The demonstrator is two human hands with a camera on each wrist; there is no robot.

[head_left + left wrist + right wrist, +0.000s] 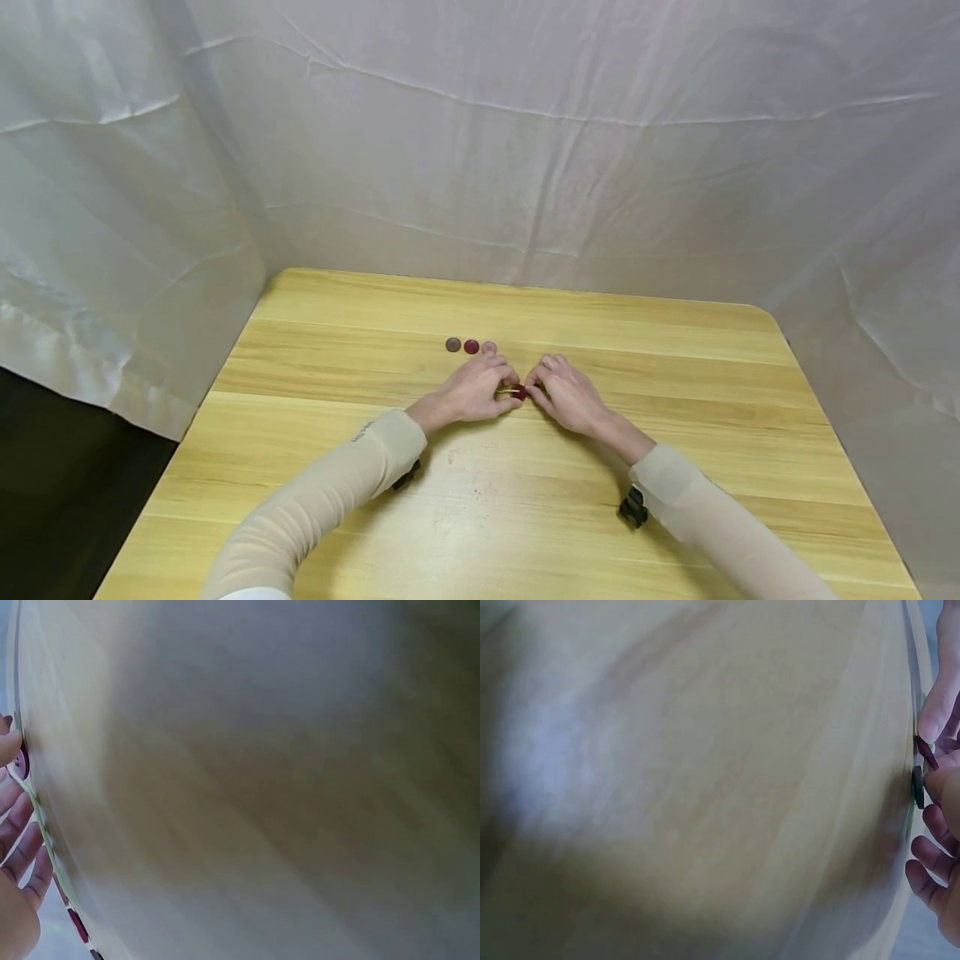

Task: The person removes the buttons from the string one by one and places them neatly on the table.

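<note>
Both hands meet at the middle of the wooden table (pixel 675 350). Between their fingertips lies a small dark red button (pixel 519 392). My left hand (pixel 476 390) has its fingers curled and pinches the button from the left. From the right, the thumb and fingers of my right hand (pixel 566 393) close on the same spot. In the right wrist view the dark red button (pixel 928 754) sits on the table's surface between a fingertip and the thumb, with a darker button (pixel 918 787) beside it. The left wrist view shows a fingertip against a purplish button (pixel 21 760).
Just beyond the hands, three buttons lie in a row: a grey-brown button (pixel 453 344), a red button (pixel 471 347) and a pink button (pixel 489 347). White cloth (pixel 525 150) hangs behind and on both sides of the table. Both forearms wear beige sleeves.
</note>
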